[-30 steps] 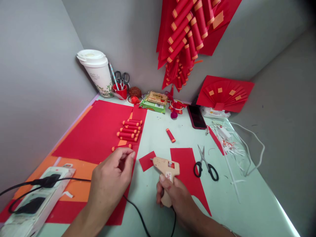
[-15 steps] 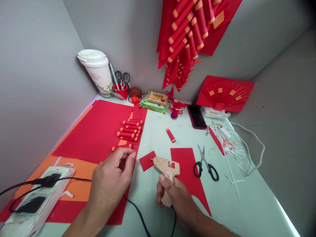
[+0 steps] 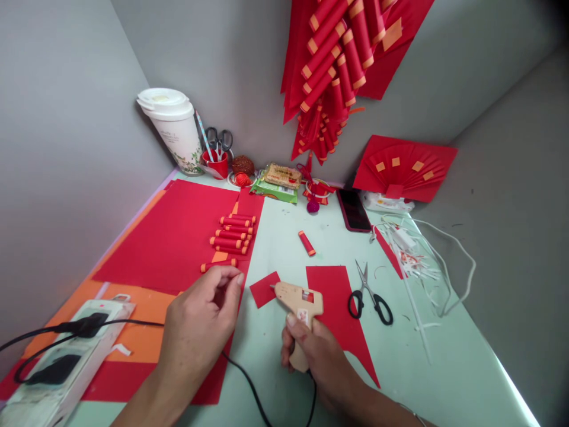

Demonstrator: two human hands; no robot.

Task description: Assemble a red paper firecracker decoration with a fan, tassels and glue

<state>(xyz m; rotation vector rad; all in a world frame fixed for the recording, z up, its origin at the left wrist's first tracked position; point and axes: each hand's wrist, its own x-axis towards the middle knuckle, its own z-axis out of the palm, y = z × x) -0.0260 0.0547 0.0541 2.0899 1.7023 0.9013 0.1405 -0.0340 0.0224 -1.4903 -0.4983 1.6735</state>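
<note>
My right hand (image 3: pixel 306 347) is wrapped around the handle of a beige glue gun (image 3: pixel 299 299). The gun's nozzle points left and lies over a small red paper square (image 3: pixel 265 290) on the table. To the left, my left hand (image 3: pixel 204 305) hovers above the red sheets with thumb and forefinger pinched together; nothing shows between the tips. Just beyond those fingers lies a red paper roll with orange ends (image 3: pixel 219 265), below a stack of similar rolls (image 3: pixel 232 233). Another roll (image 3: pixel 306 244) rests alone farther back. Black-handled scissors (image 3: pixel 370 295) lie spread at the right.
A larger red paper piece (image 3: pixel 331 284) lies beneath and right of the gun. The gun's black cord (image 3: pixel 249 382) trails by a white power strip (image 3: pixel 95 350). A phone (image 3: pixel 353 210), white cable (image 3: pixel 469 284) and white cup (image 3: pixel 173 130) stand around the edges. Red paper decorations (image 3: pixel 338 65) hang above.
</note>
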